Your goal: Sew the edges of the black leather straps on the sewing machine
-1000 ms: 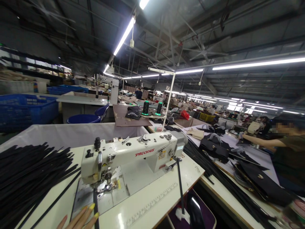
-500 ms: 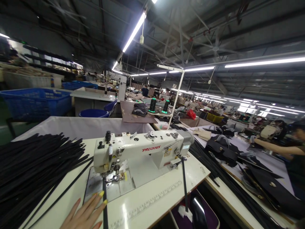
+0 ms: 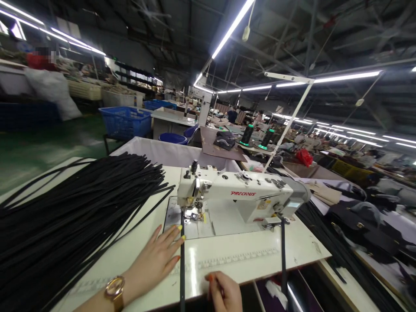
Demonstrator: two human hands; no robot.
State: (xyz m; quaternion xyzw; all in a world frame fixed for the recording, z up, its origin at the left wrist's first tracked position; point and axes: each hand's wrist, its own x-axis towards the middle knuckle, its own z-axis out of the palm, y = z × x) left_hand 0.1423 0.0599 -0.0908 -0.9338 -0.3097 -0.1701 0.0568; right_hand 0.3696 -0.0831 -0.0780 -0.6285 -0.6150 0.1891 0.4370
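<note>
A narrow black strap (image 3: pixel 182 273) runs from under the presser foot of the white sewing machine (image 3: pixel 240 190) down toward the table's front edge. My left hand (image 3: pixel 159 255), a gold watch on its wrist, lies flat left of the strap, fingers stretched out. Its yellow-tipped fingers touch the strap's edge just before the needle area. My right hand (image 3: pixel 225 291) is curled at the front edge, right of the strap, thumb and forefinger close together. Whatever it may hold is hidden.
A large pile of black straps (image 3: pixel 81 212) covers the table's left side. Another strap (image 3: pixel 283 255) hangs at the machine's right end. Black bags (image 3: pixel 360 225) lie on the right-hand table. Thread cones (image 3: pixel 247 135) stand behind, and a blue crate (image 3: pixel 126 122) is farther left.
The view has swung left, so the machine sits farther right in the picture. My right hand has come into view at the front edge. My left hand still lies beside the strap.
</note>
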